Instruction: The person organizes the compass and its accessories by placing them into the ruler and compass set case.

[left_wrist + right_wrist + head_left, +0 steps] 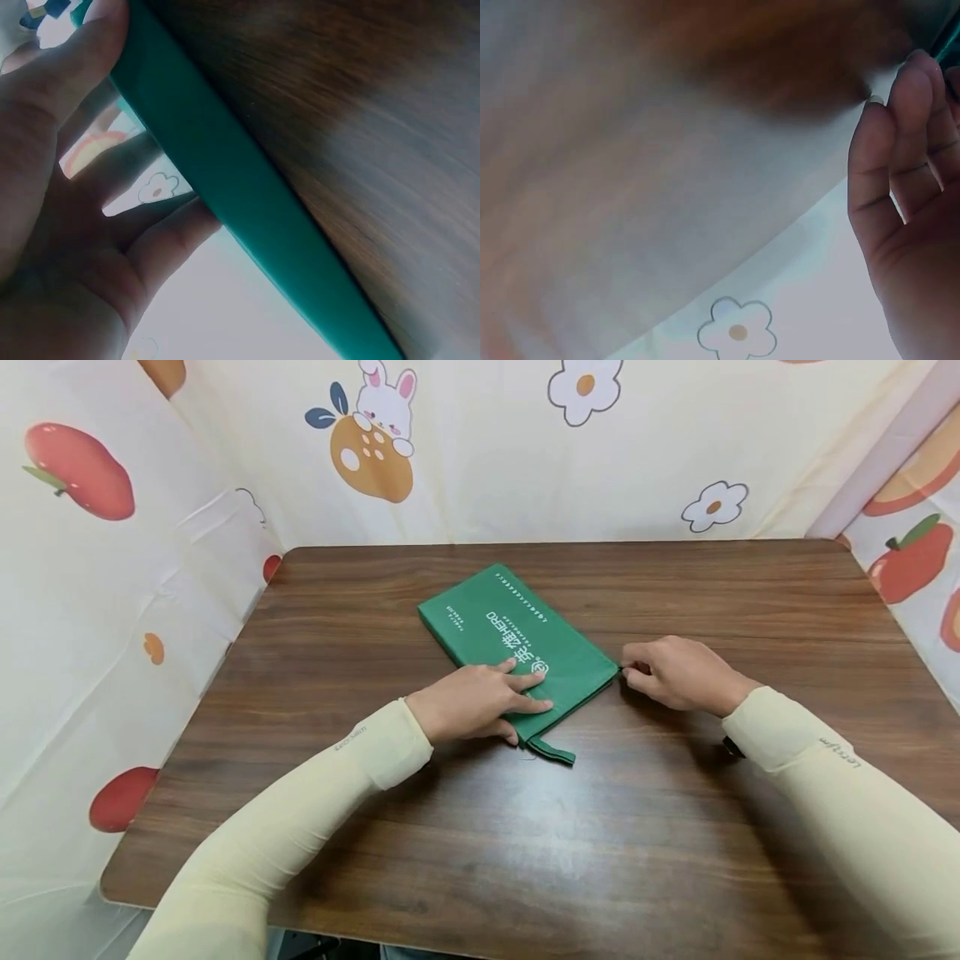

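Observation:
A flat green zip pouch (pixel 517 618) with white lettering lies at an angle on the table. My left hand (pixel 480 700) rests on its near part, fingers spread over the top and thumb by the side edge. In the left wrist view, the pouch's green side (pixel 225 180) runs past the thumb and fingers. My right hand (pixel 678 675) is at the pouch's right corner, pinching what looks like a small dark zipper pull; the fingers mostly hide it. From the near corner sticks out a green fabric loop (pixel 552 752). In the right wrist view, my right hand's fingers (pixel 911 142) bend towards the pouch.
The brown wood-grain table (pixel 450 852) has rounded corners. Behind it and at both sides hang pale curtains (pixel 487 460) printed with fruit, flowers and a rabbit. A dark band (pixel 732 747) shows under the right sleeve.

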The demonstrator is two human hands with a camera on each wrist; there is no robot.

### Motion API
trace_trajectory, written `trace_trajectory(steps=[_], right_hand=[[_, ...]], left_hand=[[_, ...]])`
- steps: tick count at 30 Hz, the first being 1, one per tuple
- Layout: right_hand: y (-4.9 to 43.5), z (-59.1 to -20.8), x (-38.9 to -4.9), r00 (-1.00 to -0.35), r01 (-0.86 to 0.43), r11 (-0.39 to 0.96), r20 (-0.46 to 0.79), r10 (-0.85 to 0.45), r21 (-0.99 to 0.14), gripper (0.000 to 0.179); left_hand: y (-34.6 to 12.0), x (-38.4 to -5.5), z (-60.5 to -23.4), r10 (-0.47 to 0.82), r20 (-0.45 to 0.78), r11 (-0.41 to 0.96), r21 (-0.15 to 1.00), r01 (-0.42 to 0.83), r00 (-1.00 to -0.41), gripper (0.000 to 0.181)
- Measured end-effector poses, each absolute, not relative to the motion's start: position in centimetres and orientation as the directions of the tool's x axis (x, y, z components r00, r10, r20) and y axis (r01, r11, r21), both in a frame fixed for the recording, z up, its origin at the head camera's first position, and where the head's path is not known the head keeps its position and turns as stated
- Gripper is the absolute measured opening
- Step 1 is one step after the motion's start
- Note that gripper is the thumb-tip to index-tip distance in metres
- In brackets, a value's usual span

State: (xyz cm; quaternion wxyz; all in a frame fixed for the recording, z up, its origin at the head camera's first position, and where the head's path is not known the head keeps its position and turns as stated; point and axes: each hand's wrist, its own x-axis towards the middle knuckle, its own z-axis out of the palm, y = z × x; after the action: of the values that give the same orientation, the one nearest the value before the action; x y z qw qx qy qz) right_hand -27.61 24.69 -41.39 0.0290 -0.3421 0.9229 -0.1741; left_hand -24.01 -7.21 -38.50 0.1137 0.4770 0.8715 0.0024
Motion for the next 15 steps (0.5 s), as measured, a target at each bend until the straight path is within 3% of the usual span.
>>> trace_trajectory(steps=[15], right_hand=[[24.96,-41.61,-27.00,-0.739,-0.635,0.656,0.075,-0.669,-0.407,0.023]], left_hand=[[-7.43,-24.01,-38.52,0.840,-0.189,0.535,0.134,0.834,-0.508,0.061]])
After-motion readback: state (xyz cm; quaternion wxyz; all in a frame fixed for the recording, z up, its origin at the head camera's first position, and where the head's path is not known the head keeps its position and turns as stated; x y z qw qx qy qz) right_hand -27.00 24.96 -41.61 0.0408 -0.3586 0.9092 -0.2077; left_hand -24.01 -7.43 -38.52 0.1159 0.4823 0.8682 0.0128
